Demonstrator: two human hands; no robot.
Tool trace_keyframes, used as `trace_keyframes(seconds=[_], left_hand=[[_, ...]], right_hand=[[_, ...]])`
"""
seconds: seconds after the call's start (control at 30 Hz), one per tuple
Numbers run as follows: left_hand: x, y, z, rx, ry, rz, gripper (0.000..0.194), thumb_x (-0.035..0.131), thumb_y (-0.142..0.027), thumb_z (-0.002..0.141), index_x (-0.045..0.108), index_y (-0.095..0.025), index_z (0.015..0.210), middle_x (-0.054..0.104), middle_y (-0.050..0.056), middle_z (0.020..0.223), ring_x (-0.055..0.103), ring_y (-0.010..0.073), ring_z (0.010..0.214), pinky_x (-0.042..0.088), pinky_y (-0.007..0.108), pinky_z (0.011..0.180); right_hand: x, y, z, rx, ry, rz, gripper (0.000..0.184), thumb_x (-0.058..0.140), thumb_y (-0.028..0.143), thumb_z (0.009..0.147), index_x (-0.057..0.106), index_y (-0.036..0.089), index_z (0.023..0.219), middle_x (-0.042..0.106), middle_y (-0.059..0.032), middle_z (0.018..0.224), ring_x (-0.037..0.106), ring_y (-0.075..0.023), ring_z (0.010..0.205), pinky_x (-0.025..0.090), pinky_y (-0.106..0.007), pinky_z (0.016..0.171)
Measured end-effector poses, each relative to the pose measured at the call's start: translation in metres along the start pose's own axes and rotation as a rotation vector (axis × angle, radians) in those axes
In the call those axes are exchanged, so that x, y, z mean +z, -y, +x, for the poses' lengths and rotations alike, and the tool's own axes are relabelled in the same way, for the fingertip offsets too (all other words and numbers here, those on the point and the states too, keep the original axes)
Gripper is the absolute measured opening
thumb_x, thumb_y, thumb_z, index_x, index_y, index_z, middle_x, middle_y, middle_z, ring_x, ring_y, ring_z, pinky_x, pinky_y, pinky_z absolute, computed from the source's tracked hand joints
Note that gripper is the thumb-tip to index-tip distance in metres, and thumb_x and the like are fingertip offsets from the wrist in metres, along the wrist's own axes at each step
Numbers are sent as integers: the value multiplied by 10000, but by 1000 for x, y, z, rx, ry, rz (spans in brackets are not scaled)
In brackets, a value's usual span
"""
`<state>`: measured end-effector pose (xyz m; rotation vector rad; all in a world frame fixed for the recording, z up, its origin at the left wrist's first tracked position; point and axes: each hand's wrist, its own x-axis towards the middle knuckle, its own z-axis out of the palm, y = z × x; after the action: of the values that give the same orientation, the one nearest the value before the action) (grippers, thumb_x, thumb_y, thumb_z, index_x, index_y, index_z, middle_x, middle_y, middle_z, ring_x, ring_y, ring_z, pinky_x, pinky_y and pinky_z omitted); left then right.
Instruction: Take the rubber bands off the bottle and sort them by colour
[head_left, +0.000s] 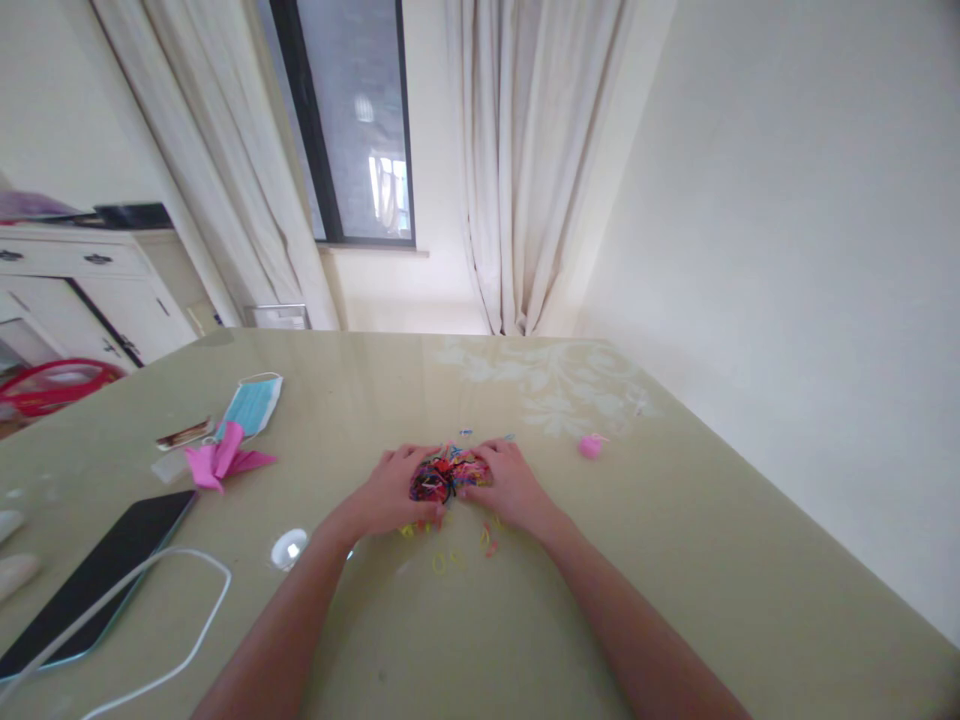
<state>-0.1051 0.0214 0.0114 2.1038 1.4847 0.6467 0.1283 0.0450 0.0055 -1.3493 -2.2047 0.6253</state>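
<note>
A heap of small coloured rubber bands (448,476) lies on the pale green table (675,560). My left hand (394,492) and my right hand (510,486) curve round the heap from either side, fingers bent and pressed against it. A few loose yellow and red bands (448,560) lie on the table just in front of my hands, and some more lie just behind the heap.
A pink ball-like thing (590,446) sits to the right of my hands. On the left lie a blue face mask (253,402), a pink bow (220,461), a dark tablet (97,580) and a white cable (187,640). A white cabinet (82,290) stands beyond the table's left edge.
</note>
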Motion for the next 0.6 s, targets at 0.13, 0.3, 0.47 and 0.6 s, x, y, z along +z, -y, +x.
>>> trace_keyframes(seconds=[0.13,0.3,0.47,0.6], left_hand=[[21,-3,5,26,-36,-70,696,751,-256,782,555,-197,1447,624,142,1323,569,309,1284,416,484,1147],[38,-11,15,84,-114,-201,765,760,-119,710,535,-222,1433,602,124,1368,576,281,1287,423,468,1155],[31,-21,17,111,-229,-245,688,625,-42,708,586,-221,1371,660,100,1313,616,264,1236,455,477,1134],[18,-25,17,55,-353,-301,528,587,-142,807,605,-193,1332,704,101,1266,662,258,1170,500,468,1090]], right_hand=[[13,7,4,-60,33,66,248,686,148,874,756,196,1107,682,-88,1051,630,-227,979,498,-351,908],[24,16,8,-26,-59,250,274,572,14,805,713,190,961,723,-34,910,649,-197,857,503,-318,824],[20,26,9,-88,-106,485,302,512,67,865,713,214,1035,753,-23,988,687,-190,918,541,-325,866],[14,24,10,-80,-181,576,284,567,183,935,710,230,1176,736,-66,1191,690,-201,1064,555,-349,929]])
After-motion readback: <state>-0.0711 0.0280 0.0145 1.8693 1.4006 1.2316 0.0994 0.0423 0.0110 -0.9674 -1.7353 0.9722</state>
